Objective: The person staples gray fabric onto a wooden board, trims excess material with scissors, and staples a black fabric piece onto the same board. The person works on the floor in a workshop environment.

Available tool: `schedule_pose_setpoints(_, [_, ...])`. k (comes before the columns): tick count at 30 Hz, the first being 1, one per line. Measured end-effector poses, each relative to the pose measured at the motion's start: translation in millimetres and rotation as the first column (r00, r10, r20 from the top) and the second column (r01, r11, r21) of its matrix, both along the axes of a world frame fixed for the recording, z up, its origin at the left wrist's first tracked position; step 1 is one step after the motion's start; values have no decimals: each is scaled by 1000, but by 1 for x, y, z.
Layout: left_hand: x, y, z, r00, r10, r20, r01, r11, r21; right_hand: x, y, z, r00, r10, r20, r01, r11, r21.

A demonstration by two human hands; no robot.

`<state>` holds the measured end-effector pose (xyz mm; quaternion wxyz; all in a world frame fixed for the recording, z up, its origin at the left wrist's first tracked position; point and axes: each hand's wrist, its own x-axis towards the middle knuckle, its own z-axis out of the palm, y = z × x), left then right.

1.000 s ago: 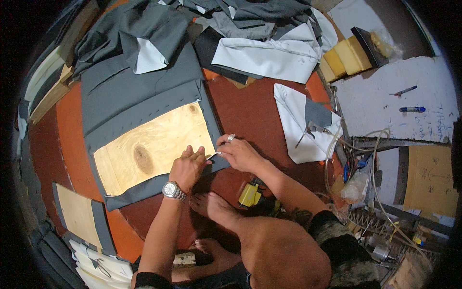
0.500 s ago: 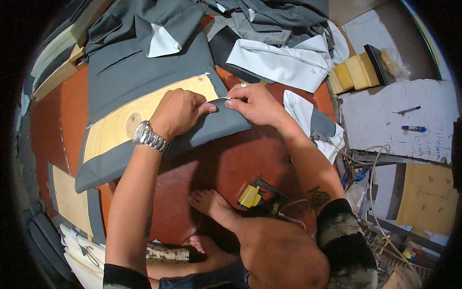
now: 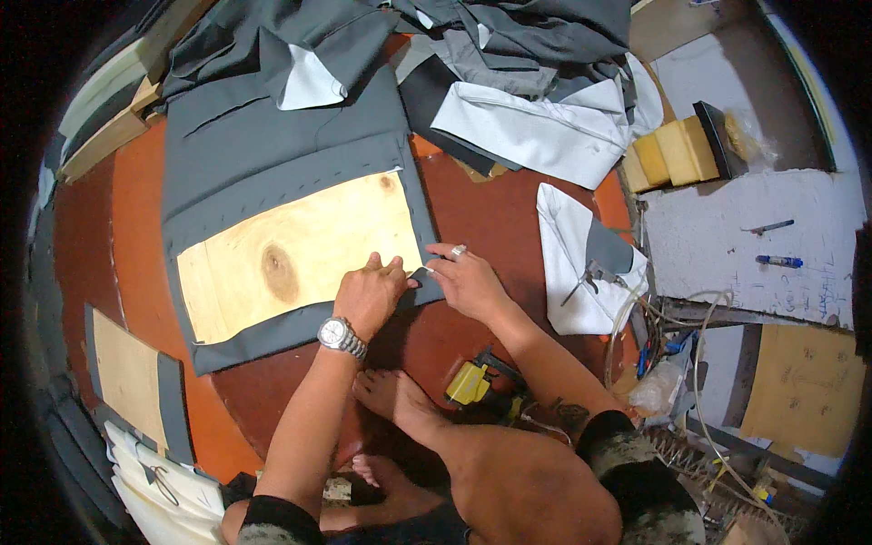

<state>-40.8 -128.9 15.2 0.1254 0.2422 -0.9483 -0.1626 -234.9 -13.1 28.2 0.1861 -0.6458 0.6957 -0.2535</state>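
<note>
A wooden panel (image 3: 336, 236) lies on a large sheet of grey upholstery fabric (image 3: 282, 163), which shows around its edges. At the panel's near right corner, my left hand (image 3: 368, 298) is closed, fingers curled over the board and thumb against the fabric. Facing it, my right hand (image 3: 468, 283) pinches a small fold of the fabric corner (image 3: 421, 272) between thumb and fingers. The fingertips of both hands nearly meet there. A row of small dark marks runs through the fabric along the panel's far edge.
A yellow and black staple gun (image 3: 470, 383) lies by my foot on the red-brown floor (image 3: 300, 391). White-backed fabric pieces (image 3: 536, 127) and yellow foam blocks (image 3: 677, 154) are at the right. Another wood panel (image 3: 129, 380) is at the left. A pale hose (image 3: 699, 381) hangs right.
The near flap of fabric that was folded up over the panel is now down, exposing more wood. Both hands have moved nearer to me, to the panel's near right corner.
</note>
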Motion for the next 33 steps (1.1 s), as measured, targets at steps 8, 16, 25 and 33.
schedule_pose_setpoints(8, [-8, -7, 19, 961, 72, 267, -106, 988, 115, -3, -7, -9, 985, -85, 149, 89, 996, -19])
schedule_pose_setpoints(16, [8, 56, 18, 996, 87, -23, -82, 985, 149, -4, -12, -30, 959, -185, 213, 187, 982, 10])
schedule_pose_setpoints(25, [-18, 98, 5, 957, 198, 211, -246, 940, 235, -17, -24, -19, 902, -332, 275, 250, 923, 293])
schedule_pose_setpoints(33, [-20, 82, 11, 942, 202, 267, -269, 932, 243, 14, 115, 15, 874, -477, 92, 451, 867, 212])
